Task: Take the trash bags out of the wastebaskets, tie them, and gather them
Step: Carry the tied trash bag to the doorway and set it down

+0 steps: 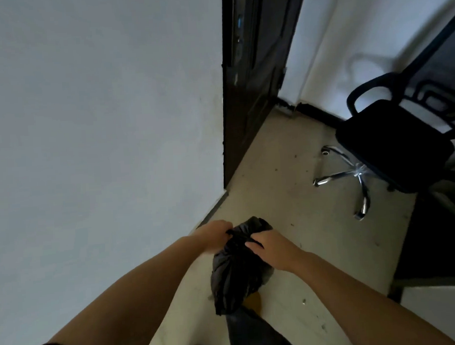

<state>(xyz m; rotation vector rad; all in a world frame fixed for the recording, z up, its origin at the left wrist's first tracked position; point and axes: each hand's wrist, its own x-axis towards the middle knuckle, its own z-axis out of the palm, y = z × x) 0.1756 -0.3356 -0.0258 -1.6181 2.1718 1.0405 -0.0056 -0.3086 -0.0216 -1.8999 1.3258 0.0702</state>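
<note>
Pale grey plaster wall (98, 127) and beige scuffed floor (289, 195) meet at a dark wooden door (250, 91). Right of the door stands a black mesh swivel chair (395, 146). Below the door, a black plastic trash bag (238, 275) hangs above the floor. Left hand (215, 233) and right hand (269, 244): each grip clenched on the bag's gathered neck.

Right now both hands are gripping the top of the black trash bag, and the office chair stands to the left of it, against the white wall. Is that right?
Not quite. The head view shows the left hand and the right hand gripping the gathered top of the black trash bag, but the office chair stands to the right of it, not the left. Only the white wall is on the left.
</note>
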